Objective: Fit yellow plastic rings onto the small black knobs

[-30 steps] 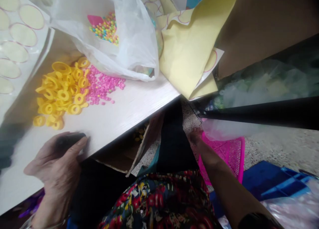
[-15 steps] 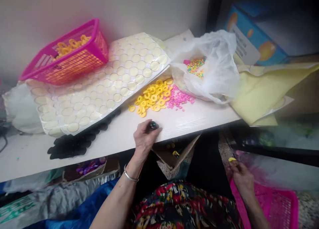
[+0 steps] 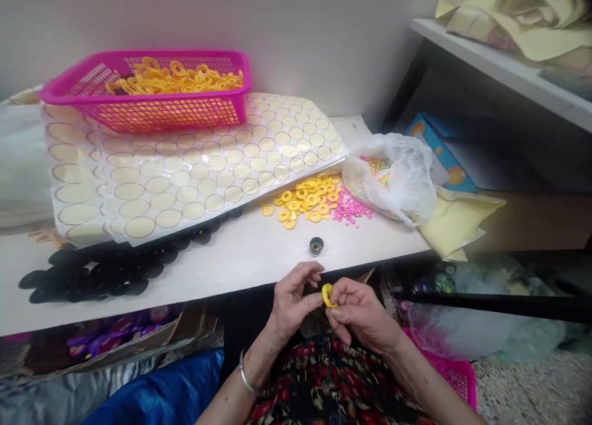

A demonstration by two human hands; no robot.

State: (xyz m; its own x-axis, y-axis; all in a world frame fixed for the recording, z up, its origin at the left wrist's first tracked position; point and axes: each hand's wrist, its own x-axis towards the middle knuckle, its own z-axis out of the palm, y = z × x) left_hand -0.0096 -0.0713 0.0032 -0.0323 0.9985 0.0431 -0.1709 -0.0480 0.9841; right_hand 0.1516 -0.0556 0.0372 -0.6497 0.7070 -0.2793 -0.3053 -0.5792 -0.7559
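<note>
A yellow ring [image 3: 329, 295] is pinched between the thumb and fingers of my right hand [image 3: 363, 311], just in front of the table's front edge. My left hand [image 3: 293, 298] faces it with thumb and fingers apart. Its thumb tip reaches the ring's left side; whether it presses on it I cannot tell. On the table above both hands stands a small round black cup [image 3: 316, 245] with tiny coloured bits inside. Behind the cup lie a pile of yellow rings [image 3: 305, 198] and a scatter of small pink beads [image 3: 349, 208].
A pink basket [image 3: 166, 113] of yellow rings rests on sticker sheets [image 3: 203, 187] at the back left. Black round pieces [image 3: 106, 268] lie along the sheets' front edge. A white plastic bag [image 3: 409, 184] stands right of the beads. A shelf [image 3: 499, 73] juts out at upper right.
My left hand has let go of the black cup, which now stands on the table, and has drawn back toward me. My right hand has come up from the lower right with the yellow ring.
</note>
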